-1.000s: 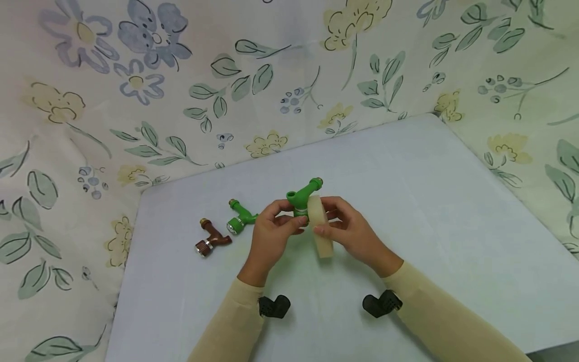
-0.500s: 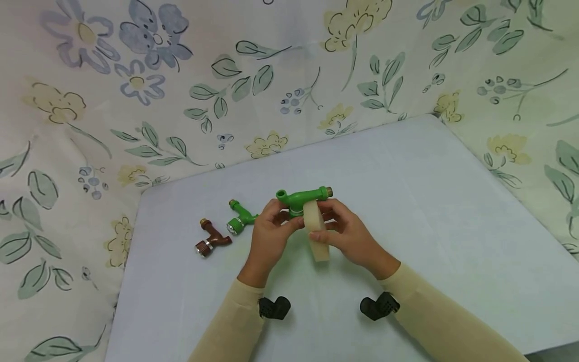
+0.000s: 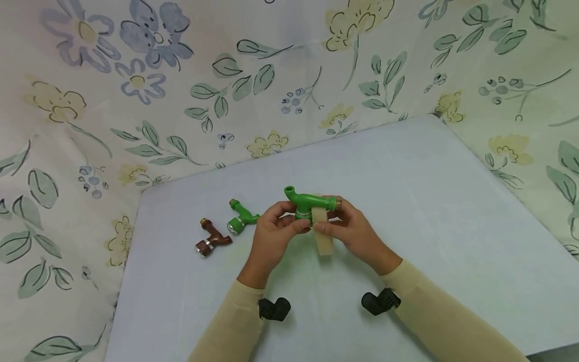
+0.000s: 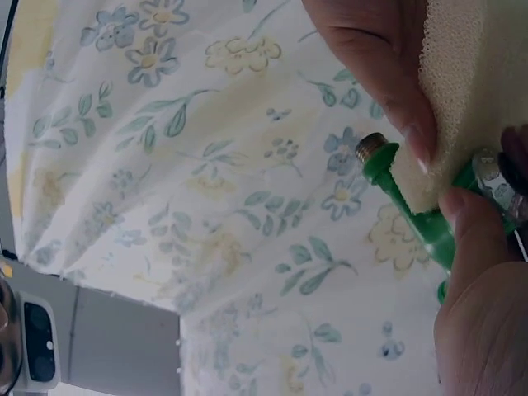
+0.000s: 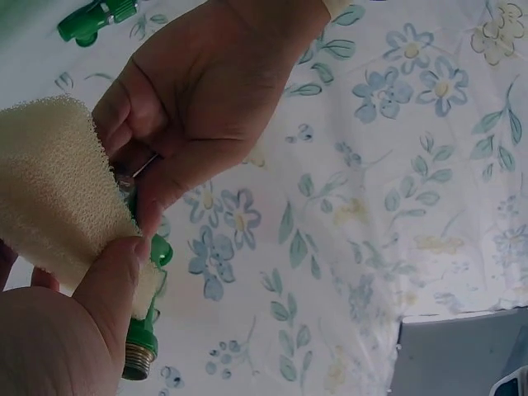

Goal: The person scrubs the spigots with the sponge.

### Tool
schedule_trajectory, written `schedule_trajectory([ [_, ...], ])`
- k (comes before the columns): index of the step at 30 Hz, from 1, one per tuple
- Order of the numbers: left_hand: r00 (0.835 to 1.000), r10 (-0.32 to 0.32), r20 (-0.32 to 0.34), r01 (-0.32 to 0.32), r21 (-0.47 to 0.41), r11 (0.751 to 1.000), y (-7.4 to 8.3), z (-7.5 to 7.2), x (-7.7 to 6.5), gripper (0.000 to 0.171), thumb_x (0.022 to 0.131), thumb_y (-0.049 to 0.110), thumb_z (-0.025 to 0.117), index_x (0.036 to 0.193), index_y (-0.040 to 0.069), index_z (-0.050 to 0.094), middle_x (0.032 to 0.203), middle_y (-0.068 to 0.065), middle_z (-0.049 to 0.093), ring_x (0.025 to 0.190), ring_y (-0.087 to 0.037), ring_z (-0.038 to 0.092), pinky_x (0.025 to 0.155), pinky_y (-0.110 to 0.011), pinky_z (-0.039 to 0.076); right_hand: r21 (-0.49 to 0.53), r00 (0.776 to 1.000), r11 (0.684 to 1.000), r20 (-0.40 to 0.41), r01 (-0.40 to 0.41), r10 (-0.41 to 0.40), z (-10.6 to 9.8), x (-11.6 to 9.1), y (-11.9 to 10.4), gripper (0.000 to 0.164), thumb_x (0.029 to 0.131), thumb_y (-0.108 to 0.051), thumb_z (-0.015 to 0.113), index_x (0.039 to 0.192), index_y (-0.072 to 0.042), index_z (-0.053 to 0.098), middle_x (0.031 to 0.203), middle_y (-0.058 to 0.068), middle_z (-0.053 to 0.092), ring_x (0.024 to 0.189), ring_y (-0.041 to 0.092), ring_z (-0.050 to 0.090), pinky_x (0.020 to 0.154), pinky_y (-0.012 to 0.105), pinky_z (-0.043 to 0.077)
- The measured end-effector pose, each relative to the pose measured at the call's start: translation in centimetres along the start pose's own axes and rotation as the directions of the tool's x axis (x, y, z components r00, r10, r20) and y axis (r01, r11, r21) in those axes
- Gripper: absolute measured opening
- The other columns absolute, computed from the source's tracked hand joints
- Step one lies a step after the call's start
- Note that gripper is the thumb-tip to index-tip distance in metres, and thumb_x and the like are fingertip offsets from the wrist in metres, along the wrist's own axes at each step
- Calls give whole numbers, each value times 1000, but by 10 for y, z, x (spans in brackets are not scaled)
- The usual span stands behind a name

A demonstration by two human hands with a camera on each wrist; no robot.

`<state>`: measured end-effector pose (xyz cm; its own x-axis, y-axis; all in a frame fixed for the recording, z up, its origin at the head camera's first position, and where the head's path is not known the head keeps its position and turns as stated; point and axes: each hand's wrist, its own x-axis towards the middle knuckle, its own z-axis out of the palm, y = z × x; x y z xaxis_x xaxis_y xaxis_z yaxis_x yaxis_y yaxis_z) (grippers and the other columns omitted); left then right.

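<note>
My left hand (image 3: pixel 273 234) grips a green faucet (image 3: pixel 312 201) by its knob end, with the thumb across the knob. The faucet's brass threaded end points right and its spout is at the upper left. A cream porous sponge (image 3: pixel 323 244) is pinched between the thumb and fingers of my right hand (image 3: pixel 355 234). In the left wrist view the sponge (image 4: pixel 450 99) presses against the faucet's body (image 4: pixel 429 235), near the threaded end. The right wrist view shows the sponge (image 5: pixel 58 181) hiding much of the faucet.
On the white table (image 3: pixel 434 211), a second green faucet (image 3: pixel 242 217) and a brown faucet (image 3: pixel 212 239) lie left of my left hand. A flower-patterned cloth (image 3: pixel 289 75) rises behind the table. Each forearm bears a black wrist camera (image 3: pixel 274 308).
The held faucet has turned from pointing up and right to lying nearly level, its threaded end now tipped slightly down. The sponge has shifted a little along with my right hand. The other faucets stay put.
</note>
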<state>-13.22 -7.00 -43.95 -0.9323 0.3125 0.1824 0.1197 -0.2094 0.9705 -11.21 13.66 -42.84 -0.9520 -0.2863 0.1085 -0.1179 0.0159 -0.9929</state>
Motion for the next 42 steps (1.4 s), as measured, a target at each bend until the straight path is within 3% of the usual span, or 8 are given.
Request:
schedule_trajectory([
  [8,993,1,-114,9,83,996,15,5,-1,36,89,0,67,123,0,56,116,-17,59,95,-32,64,80,-43,55,22,997,997,27,72,-72,6,-2,2,47,87,-11,72,129,-16,51,117,13,54,109,33,49,89,53,46],
  [15,997,14,-82,-2,136,991,21,7,-1,40,87,4,71,125,4,58,124,-10,52,96,-30,61,83,-39,54,13,994,995,27,103,-103,8,-2,-1,48,86,-9,73,128,-18,52,113,9,53,106,35,50,86,53,48],
  [19,997,32,-76,-25,99,995,19,6,-1,39,86,-1,70,123,1,60,114,-16,54,95,-32,62,80,-42,55,-13,993,993,28,114,-113,8,-1,-1,50,85,-9,74,129,-18,52,111,8,53,104,31,53,85,53,48],
  [23,1000,-5,-31,5,19,1000,12,3,-2,41,85,-3,70,125,2,59,114,-19,57,97,-34,63,80,-45,54,-30,995,995,21,97,-96,2,1,1,50,88,-11,71,133,-15,50,115,7,55,104,27,53,87,49,48],
  [27,999,-45,31,46,-37,998,4,0,-3,41,85,-2,70,125,3,58,112,-21,60,97,-35,62,81,-48,54,9,996,997,28,83,-83,-5,5,7,48,92,-4,63,137,-10,47,121,12,53,107,33,51,88,41,49],
  [31,997,-28,66,30,-30,999,1,-1,-3,38,87,-1,68,124,2,59,108,-23,61,95,-36,63,80,-48,54,72,996,995,49,70,-73,-9,6,20,48,94,1,58,139,-9,45,118,15,51,106,38,50,85,38,51],
  [38,1000,7,19,-7,11,1000,-2,-2,0,34,92,3,63,126,5,58,113,-19,60,97,-35,62,80,-46,54,31,999,999,22,33,-33,-5,5,33,49,92,-24,68,136,-26,50,122,6,54,107,28,52,87,45,49],
  [42,999,-6,-37,7,31,1000,-3,-3,1,34,94,5,61,127,6,57,116,-17,60,101,-34,62,82,-43,54,17,999,999,28,46,-46,-1,2,26,50,90,-22,70,136,-25,50,124,5,53,109,26,51,89,48,48],
])
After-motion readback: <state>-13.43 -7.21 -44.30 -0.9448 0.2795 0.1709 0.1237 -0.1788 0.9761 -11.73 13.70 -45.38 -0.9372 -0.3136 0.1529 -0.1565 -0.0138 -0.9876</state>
